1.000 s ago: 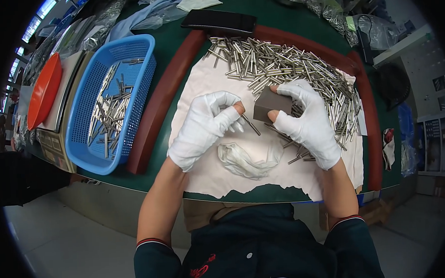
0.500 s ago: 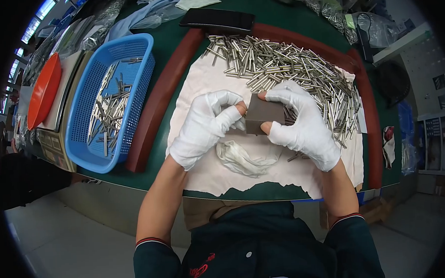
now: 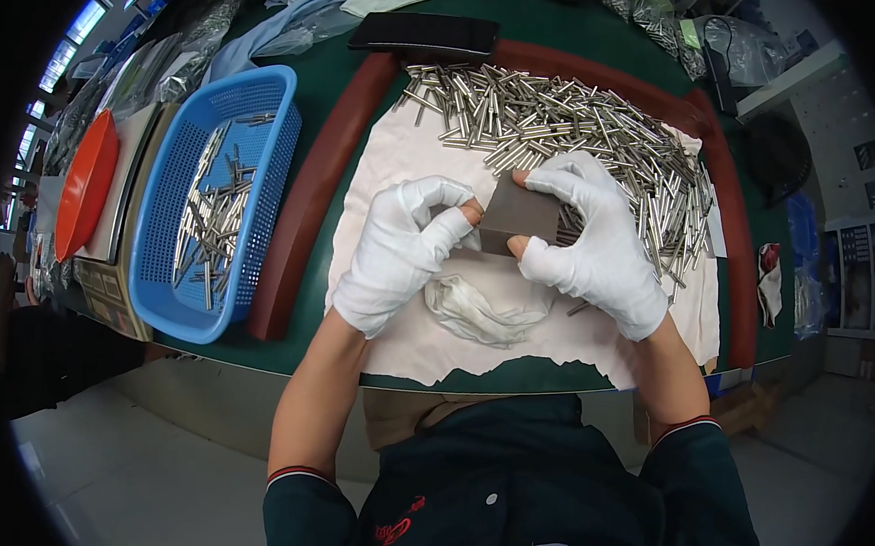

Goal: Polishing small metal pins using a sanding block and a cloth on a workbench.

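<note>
Two white-gloved hands are seen over the bench. One dark grey rectangular block [image 3: 519, 214] is grasped between them above the white cloth [image 3: 403, 157]: the left hand [image 3: 402, 250] is curled against its left edge with fingertips pressed to it, and the right hand [image 3: 592, 242] is clamped on it with a fingertip at the upper corner and the thumb at the lower corner.

One crumpled white rag [image 3: 478, 310] is lying on the cloth just below the block. One large heap of metal pins [image 3: 568, 131], too many to be counted, is spread across the far and right part of the cloth. One blue plastic basket [image 3: 170, 294] is set to the left, with a smaller lot of the same pins inside. One orange tray [image 3: 84, 191] is noted further left. One black flat case [image 3: 424, 34] is placed at the far edge.

The surface is a green bench mat [image 3: 331, 78], and the cloth is bordered by a brown raised frame [image 3: 308, 210]. Clear plastic bags are piled at the back. Grey floor is seen below the bench edge.
</note>
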A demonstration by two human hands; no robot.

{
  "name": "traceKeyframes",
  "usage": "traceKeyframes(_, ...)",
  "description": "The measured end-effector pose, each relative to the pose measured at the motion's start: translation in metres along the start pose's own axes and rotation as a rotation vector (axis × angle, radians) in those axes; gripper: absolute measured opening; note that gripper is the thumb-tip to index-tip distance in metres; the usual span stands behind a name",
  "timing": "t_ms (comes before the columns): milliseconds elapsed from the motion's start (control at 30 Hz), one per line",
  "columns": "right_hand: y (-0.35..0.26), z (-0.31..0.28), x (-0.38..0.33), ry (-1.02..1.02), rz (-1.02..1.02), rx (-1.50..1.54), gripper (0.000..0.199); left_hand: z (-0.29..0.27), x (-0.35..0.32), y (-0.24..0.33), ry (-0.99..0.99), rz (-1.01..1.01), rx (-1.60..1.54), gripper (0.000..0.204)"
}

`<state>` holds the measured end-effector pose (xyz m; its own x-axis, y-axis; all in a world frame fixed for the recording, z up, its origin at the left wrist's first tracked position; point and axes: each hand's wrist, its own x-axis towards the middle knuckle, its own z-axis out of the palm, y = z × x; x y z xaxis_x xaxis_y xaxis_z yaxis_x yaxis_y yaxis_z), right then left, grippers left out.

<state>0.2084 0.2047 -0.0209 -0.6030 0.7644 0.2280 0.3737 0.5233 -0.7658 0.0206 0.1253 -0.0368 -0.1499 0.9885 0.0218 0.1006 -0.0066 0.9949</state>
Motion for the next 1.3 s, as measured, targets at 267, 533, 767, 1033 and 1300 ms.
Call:
traceKeyframes(267,-0.003,0.003,-0.002,0.05,-0.099,-0.112,0.054,0.0,0.0,-0.002,0.036,-0.048,-0.063,0.014)
traceKeyframes(533,-0.001,0.003,-0.003,0.059,-0.023,-0.076,0.055,0.003,-0.001,0.0,0.017,-0.064,-0.074,0.013)
traceKeyframes(767,0.0,0.002,-0.002,0.096,-0.023,-0.106,0.055,0.001,0.0,-0.002,0.042,-0.048,-0.104,0.013)
traceKeyframes(1033,0.002,-0.005,0.002,0.065,0.096,0.105,0.054,-0.002,0.003,-0.001,0.005,-0.194,-0.159,0.017)
traceKeyframes(1300,0.007,0.001,0.003,0.051,0.091,0.03,0.052,-0.001,0.002,0.0,-0.001,-0.166,-0.183,0.016)
